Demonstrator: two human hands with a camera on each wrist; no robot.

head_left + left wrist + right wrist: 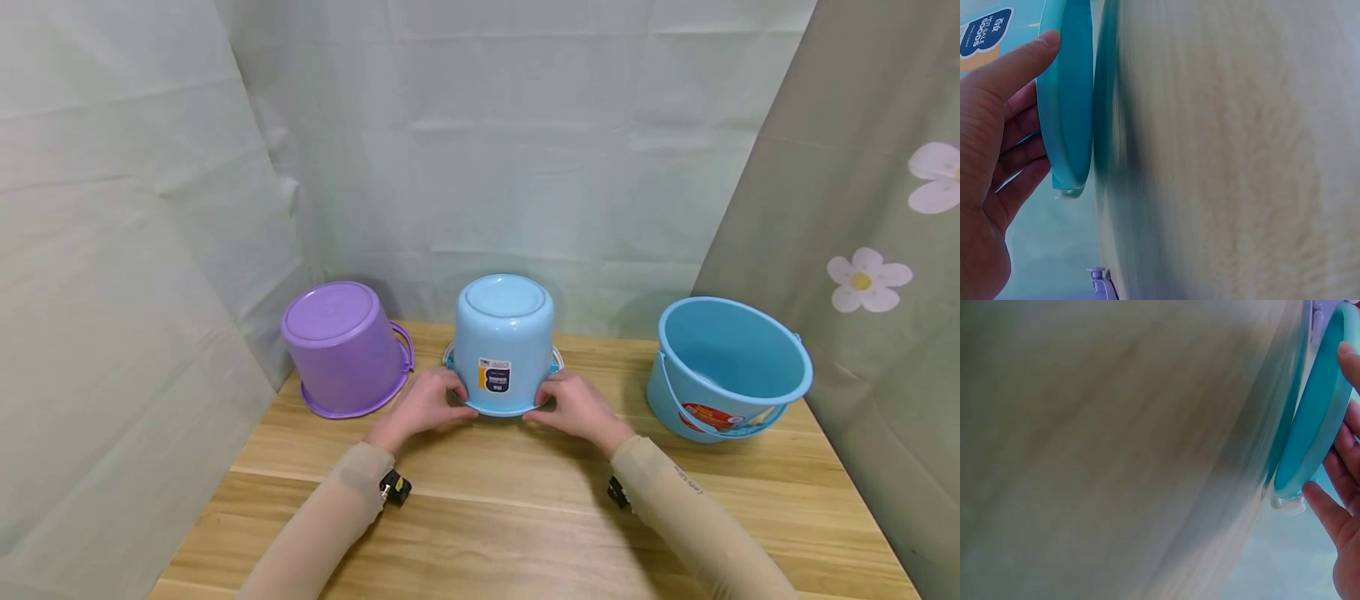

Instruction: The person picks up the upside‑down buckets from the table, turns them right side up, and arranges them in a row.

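Item one: pale bucket (504, 333), mouth down, between the fingers of both hands, above the front of a wooden bench (510, 517). Printed label (495, 377) on the side, just between the two sets of fingers. Some of the inner wall shows to me past the rim (501, 413), so the near edge seems slightly raised; whether the far edge touches wood, I cannot tell.

Item two: left hand (431, 400), fingers bent and parted from the thumb only by the rim, which they pinch on that side.
Item three: right hand (577, 406), matching hold opposite, thumb and fingers about the rim, a narrow gap filled by plastic.

Item four: purple bucket (345, 354), mouth down, left of the left fingers and apart from them, its handle (406, 346) on the side facing them.
Item five: darker blue bucket (699, 395), upright, well to the right of the right fingers, red sticker (705, 415) on its front.

Handling note, in my judgement: item one is thin moulded plastic, light, fairly stiff, a little flexible in the wall, unlikely to break. The glossy side looks slippery; the lip offers the surest purchase, held at opposite points, as these fingers have it.
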